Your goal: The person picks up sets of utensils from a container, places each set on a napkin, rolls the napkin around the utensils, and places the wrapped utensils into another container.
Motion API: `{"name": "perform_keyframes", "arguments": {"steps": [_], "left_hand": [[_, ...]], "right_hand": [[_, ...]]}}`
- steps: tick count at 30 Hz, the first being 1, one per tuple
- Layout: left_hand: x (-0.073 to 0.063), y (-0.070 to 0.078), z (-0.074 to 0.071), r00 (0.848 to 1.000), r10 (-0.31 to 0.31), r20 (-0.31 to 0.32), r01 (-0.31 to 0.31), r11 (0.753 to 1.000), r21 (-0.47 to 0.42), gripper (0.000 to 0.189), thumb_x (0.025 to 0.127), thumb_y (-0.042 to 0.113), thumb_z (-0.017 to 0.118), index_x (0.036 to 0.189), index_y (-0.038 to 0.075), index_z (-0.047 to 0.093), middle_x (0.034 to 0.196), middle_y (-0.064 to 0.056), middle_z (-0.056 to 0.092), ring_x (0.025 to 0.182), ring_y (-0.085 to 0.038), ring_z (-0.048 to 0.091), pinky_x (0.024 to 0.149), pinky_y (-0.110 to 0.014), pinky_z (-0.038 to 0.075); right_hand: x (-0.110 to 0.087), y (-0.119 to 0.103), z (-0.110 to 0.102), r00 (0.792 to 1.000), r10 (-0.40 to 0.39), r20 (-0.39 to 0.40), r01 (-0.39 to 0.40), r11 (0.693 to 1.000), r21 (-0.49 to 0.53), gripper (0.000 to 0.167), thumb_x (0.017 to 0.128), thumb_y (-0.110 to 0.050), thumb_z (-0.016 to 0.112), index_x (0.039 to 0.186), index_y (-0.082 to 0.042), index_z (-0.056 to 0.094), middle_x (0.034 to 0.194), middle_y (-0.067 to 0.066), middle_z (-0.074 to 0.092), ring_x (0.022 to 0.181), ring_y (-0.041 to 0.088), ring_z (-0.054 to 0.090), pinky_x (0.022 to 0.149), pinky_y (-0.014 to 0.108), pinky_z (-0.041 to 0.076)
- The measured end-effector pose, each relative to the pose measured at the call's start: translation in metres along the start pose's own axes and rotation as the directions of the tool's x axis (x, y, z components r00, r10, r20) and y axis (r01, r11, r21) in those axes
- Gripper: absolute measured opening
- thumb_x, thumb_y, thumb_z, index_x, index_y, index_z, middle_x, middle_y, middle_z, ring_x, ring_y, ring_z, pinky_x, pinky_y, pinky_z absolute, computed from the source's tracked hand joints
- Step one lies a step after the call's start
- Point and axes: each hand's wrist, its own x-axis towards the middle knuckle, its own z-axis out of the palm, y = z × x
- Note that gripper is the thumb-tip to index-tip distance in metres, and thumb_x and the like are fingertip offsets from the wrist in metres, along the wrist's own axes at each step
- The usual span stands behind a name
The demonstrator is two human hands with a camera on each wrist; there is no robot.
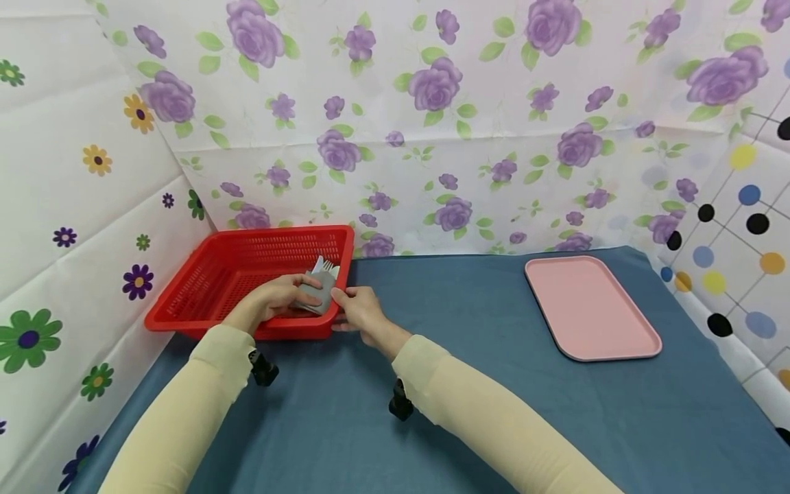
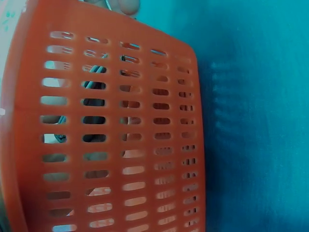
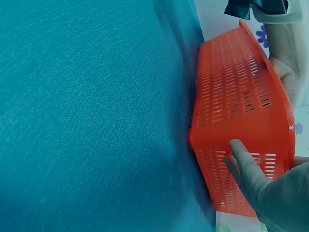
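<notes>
A red slotted plastic basket (image 1: 247, 331) sits at the left back of the table. My left hand (image 1: 278, 295) reaches over its front rim and grips a flat grey item (image 1: 324, 291) inside, near the right end. Just behind the grey item, a fork (image 1: 328, 266) and a pale blade-like piece (image 1: 317, 264) stick up. My right hand (image 1: 364, 312) pinches the basket's right front corner, thumb at the rim and fingers along the outside wall. In the right wrist view, fingers (image 3: 248, 166) lie against that wall. Through the slots in the left wrist view, the basket's contents show only in pieces.
A pink rectangular tray (image 1: 592, 309) lies at the right of the table. Blue-grey cloth (image 1: 469, 357) covers the tabletop. Flowered sheets (image 1: 395, 103) hang behind and at the left, and a dotted sheet (image 1: 753, 226) at the right.
</notes>
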Motion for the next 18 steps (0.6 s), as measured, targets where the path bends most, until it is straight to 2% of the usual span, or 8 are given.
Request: {"name": "perform_keyframes", "arguments": {"steps": [5, 10, 18], "left_hand": [[0.006, -0.001, 0.000, 0.998, -0.051, 0.024, 0.049, 0.995, 0.082, 0.056, 0.098, 0.014, 0.071, 0.149, 0.003, 0.049, 0.134, -0.018, 0.055, 0.105, -0.026, 0.060, 0.091, -0.033, 0.056], [0.011, 0.000, 0.000, 0.996, -0.067, 0.055, 0.057, 0.985, 0.163, 0.059, 0.099, 0.012, 0.070, 0.150, -0.001, 0.046, 0.131, -0.019, 0.059, 0.099, -0.021, 0.061, 0.085, -0.029, 0.054], [0.014, 0.004, 0.006, 0.994, -0.079, 0.074, 0.061, 0.974, 0.219, 0.055, 0.100, 0.014, 0.068, 0.147, -0.001, 0.045, 0.134, -0.019, 0.052, 0.100, -0.021, 0.056, 0.085, -0.028, 0.052]], "right_hand": [[0.001, 0.001, 0.001, 1.000, -0.006, -0.008, 0.006, 1.000, -0.009, 0.040, 0.109, -0.025, 0.058, 0.133, 0.006, 0.066, 0.098, 0.013, 0.071, 0.093, 0.031, 0.075, 0.081, 0.044, 0.063], [0.000, 0.001, 0.000, 1.000, -0.002, -0.015, 0.001, 1.000, -0.020, 0.041, 0.109, -0.027, 0.059, 0.131, 0.006, 0.066, 0.097, 0.013, 0.072, 0.086, 0.025, 0.075, 0.080, 0.044, 0.063], [0.000, 0.000, 0.000, 1.000, 0.001, -0.007, -0.001, 1.000, -0.002, 0.041, 0.108, -0.026, 0.060, 0.133, 0.006, 0.065, 0.102, 0.016, 0.073, 0.087, 0.026, 0.075, 0.082, 0.046, 0.062]]}}
